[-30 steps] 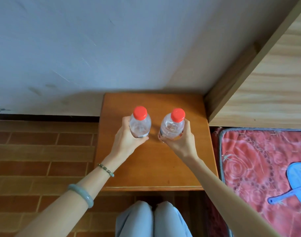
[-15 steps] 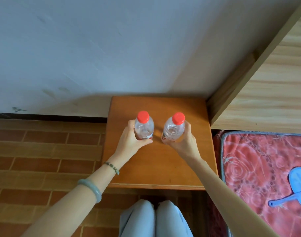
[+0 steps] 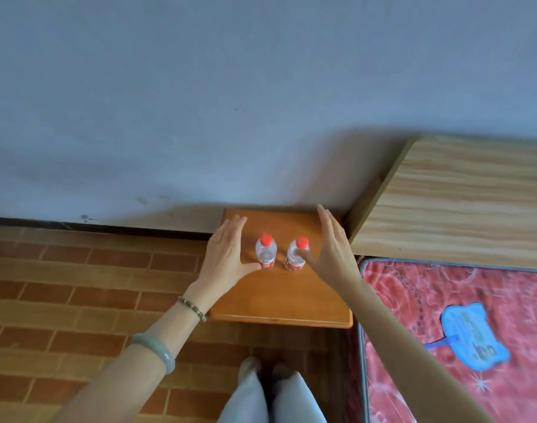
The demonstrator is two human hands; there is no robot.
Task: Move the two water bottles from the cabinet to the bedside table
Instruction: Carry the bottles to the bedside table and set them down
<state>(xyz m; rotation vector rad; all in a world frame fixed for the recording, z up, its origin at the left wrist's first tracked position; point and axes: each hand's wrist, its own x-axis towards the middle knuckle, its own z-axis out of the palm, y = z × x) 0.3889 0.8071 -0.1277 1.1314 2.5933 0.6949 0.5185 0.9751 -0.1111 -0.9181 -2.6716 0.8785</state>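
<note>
Two clear water bottles with red caps stand upright side by side on the orange wooden bedside table (image 3: pixel 279 303). The left bottle (image 3: pixel 265 251) and the right bottle (image 3: pixel 295 254) are a small gap apart. My left hand (image 3: pixel 227 254) is open just left of the left bottle, fingers spread, thumb tip near its base. My right hand (image 3: pixel 331 251) is open just right of the right bottle, its thumb in front of the bottle's side. Neither hand grips a bottle.
A wooden headboard (image 3: pixel 456 203) rises right of the table, with a red patterned mattress (image 3: pixel 444 315) below it carrying a blue fan-shaped item (image 3: pixel 471 337). A grey wall lies behind. Brick-pattern floor (image 3: pixel 87 285) spreads left. My knees (image 3: pixel 273 395) sit below the table's front edge.
Both hands have let go of the bottles and opened outward. The bottles now stand free on the table. The view has pulled back and tilted up.
</note>
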